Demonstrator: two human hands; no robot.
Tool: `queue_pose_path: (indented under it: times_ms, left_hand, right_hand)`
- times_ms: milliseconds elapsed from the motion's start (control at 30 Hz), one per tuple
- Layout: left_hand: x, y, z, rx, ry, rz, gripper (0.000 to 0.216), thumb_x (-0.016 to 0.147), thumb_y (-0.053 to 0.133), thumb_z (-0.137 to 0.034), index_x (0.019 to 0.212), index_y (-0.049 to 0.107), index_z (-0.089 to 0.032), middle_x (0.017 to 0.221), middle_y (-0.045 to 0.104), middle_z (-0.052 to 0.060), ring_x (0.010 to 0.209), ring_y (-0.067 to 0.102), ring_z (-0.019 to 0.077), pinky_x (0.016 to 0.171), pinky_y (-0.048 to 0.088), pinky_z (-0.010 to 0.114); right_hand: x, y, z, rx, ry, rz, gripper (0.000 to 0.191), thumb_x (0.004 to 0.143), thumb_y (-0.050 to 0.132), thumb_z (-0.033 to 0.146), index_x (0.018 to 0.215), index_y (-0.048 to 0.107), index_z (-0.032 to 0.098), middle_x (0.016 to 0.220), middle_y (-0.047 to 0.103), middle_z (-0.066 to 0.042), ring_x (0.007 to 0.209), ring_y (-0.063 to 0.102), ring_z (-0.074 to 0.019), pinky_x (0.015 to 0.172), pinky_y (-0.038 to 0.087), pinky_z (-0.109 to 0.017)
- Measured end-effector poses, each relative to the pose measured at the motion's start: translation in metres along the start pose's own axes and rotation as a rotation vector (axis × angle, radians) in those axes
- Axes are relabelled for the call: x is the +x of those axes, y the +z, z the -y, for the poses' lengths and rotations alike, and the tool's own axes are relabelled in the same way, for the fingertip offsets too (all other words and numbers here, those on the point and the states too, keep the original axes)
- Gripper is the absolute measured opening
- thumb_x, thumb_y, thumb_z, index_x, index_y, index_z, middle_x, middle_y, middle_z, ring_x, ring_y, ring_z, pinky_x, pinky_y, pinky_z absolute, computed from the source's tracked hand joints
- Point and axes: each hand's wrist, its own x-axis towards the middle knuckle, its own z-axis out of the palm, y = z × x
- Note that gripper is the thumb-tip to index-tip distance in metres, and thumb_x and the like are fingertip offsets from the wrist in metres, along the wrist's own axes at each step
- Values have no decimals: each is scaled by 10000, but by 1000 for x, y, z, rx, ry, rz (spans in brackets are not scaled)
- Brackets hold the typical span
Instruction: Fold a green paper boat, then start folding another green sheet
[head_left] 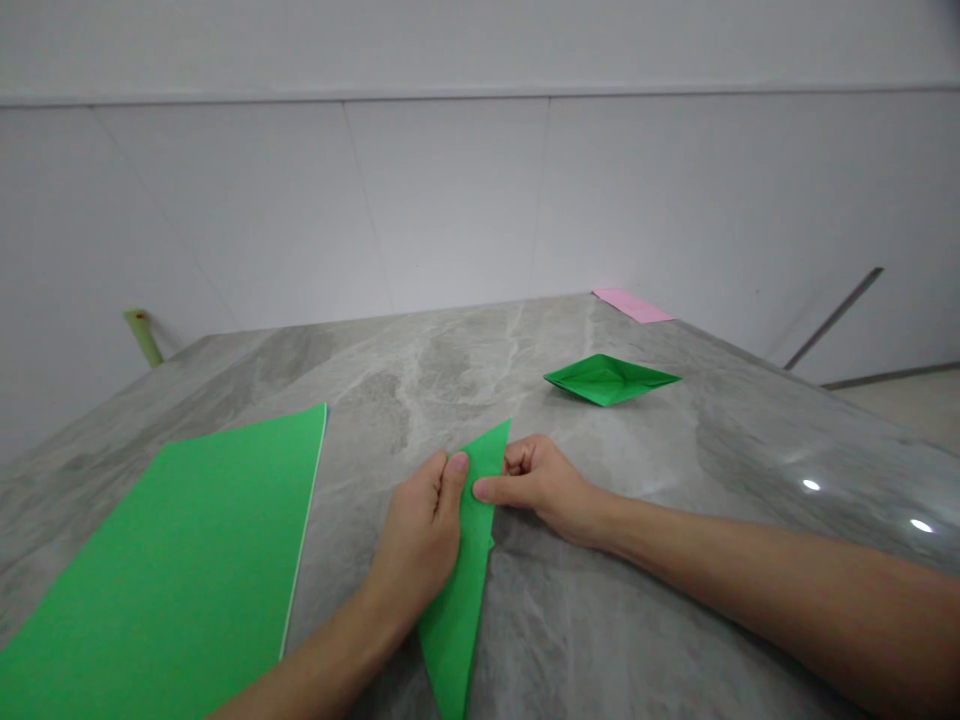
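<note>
A long, pointed piece of folded green paper (463, 580) is held up over the table between my two hands. My left hand (424, 525) grips its left edge, thumb lying on the front face and fingers curled behind. From the right, my right hand (544, 485) pinches the opposite edge near the upper tip, its thumb flat on the paper. The fingertips behind the sheet are hidden. Beyond my right hand a folded green paper boat (611, 380) rests on the table, pointed at both ends.
A stack of green paper sheets (187, 570) lies at the left of the grey marbled table (375, 390). Pink paper (634, 305) sits at the far right corner. A white wall (450, 200) stands behind the table's far edge.
</note>
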Motion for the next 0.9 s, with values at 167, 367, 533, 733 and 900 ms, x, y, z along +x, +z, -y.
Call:
queue_pose_path:
  times_ms: [167,367,533,733,900]
  left_hand:
    - [0,-1,-3,-15,1,66,379,940,393,-441,639,422,-213,598,415,-43,576,405,147,548,301,265]
    - [0,-2,-1,-37,-1,142,382,935,407,-447,635,405,-210,600,380,-50,572,381,136,542,291,258]
    - [-1,-5,3,-100,13,172,367,936,427,-458,682,476,-198,612,392,-51,573,387,129,536,298,245]
    - [0,-10,-3,-100,33,182,363,932,447,-444,672,487,-193,595,381,-55,559,371,119,522,295,236]
    - [3,-15,-6,-110,14,224,368,924,448,-457,675,496,-191,602,396,-50,555,374,117,513,299,232]
  right_hand:
    - [0,-2,-2,92,-6,-31,379,628,823,426,541,579,149,465,432,67,441,267,-50,450,158,-246]
    - [1,-6,-10,145,-51,-163,374,638,832,396,519,568,158,428,404,76,427,260,-52,437,174,-244]
    - [-1,-3,-8,149,-17,-56,324,617,844,396,573,635,153,531,569,22,482,429,-85,495,308,-249]
    - [-3,-7,-8,81,-74,-49,445,725,763,409,474,487,166,412,335,86,425,215,-53,461,127,-268]
    - [-4,-9,-13,16,-163,-113,507,827,653,395,427,433,174,402,345,61,442,264,-69,490,162,-288]
